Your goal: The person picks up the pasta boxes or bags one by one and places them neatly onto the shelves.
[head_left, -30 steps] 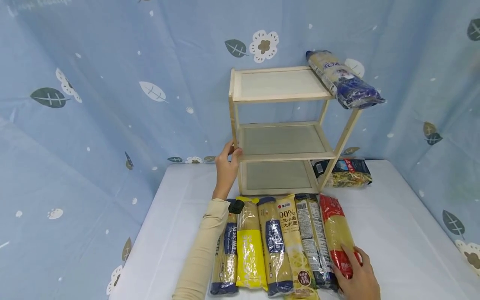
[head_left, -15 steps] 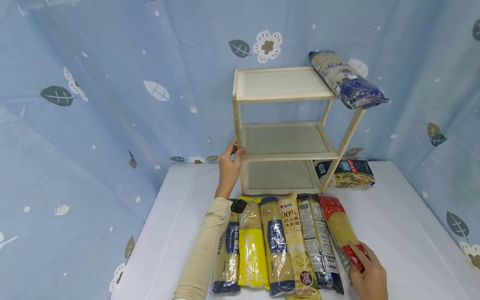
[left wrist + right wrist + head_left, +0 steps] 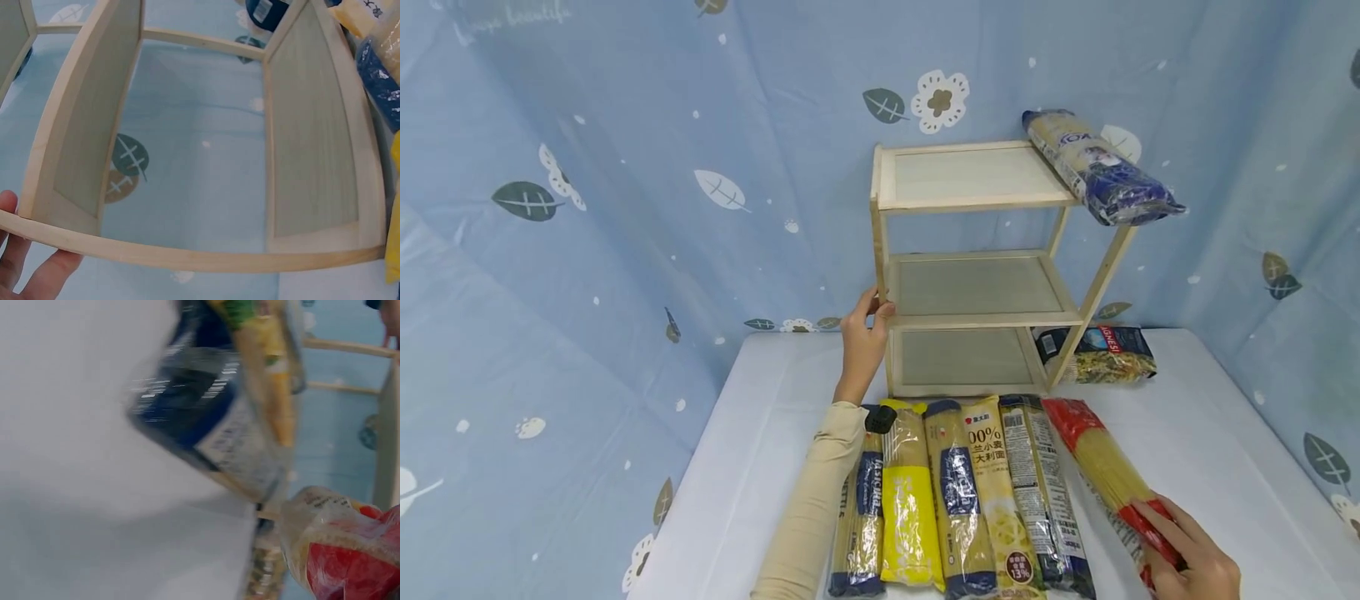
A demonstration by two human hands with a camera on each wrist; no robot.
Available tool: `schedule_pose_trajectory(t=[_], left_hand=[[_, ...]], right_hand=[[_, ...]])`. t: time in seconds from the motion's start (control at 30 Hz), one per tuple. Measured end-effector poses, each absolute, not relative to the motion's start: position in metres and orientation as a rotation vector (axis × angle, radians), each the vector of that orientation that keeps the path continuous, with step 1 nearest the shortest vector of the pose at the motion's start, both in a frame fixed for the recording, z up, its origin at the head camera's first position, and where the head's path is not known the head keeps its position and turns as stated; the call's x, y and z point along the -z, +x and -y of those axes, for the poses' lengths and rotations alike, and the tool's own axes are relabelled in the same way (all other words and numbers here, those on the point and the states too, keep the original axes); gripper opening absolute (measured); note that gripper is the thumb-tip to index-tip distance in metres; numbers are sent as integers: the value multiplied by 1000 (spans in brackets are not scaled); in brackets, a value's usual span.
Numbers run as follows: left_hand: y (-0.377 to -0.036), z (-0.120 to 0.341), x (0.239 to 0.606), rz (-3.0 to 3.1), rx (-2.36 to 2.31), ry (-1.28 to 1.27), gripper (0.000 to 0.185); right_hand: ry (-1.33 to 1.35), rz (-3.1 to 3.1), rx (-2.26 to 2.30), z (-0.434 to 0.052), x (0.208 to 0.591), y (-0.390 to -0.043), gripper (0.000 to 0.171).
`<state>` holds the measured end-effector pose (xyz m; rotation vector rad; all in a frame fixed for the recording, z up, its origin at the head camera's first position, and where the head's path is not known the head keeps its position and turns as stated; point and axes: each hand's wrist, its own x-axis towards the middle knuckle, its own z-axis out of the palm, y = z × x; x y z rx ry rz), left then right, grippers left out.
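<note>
Right hand (image 3: pixel 1197 557) grips red packet (image 3: pixel 1111 468).

from my head i see soft, fairly even light: the white tablecloth (image 3: pixel 775 375) is bright, and the blue curtain (image 3: pixel 625 267) darkens only gently in its folds. small glints sit on the wrinkled plastic of the blue pasta bag (image 3: pixel 1097 162) up top, and the pale lettering (image 3: pixel 520 15) near the upper left corner is smeared. at my left wrist it looks dimmer and slightly hazy, and the wide lens bows the wooden rack (image 3: pixel 187 258) along its near edge. at my right wrist the tablecloth is dull grey under a broad, soft-edged shadow; a navy pasta pack (image 3: pixel 206 394) is streaked by motion blur, its print unreadable, while the red pasta pack (image 3: pixel 350 569) shows clearer creases and shine.
</note>
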<state>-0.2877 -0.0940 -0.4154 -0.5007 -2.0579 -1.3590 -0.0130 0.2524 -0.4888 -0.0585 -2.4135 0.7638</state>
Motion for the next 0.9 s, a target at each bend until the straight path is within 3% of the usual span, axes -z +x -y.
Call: schedule_pose_trajectory(t=[0.47, 0.67, 0.83, 0.9], left_hand=[[-291, 93, 415, 2029, 1322, -554, 31], [-291, 92, 418, 2020, 1324, -560, 30], [-291, 93, 416, 2020, 1341, -558, 28], [-291, 93, 416, 2021, 1348, -556, 28]], right_hand=[[29, 2520, -704, -257, 417, -1, 58], [129, 2588, -660, -265, 386, 1, 70], [314, 2494, -715, -269, 366, -4, 58], [385, 2428, -759, -267, 359, -6, 61]])
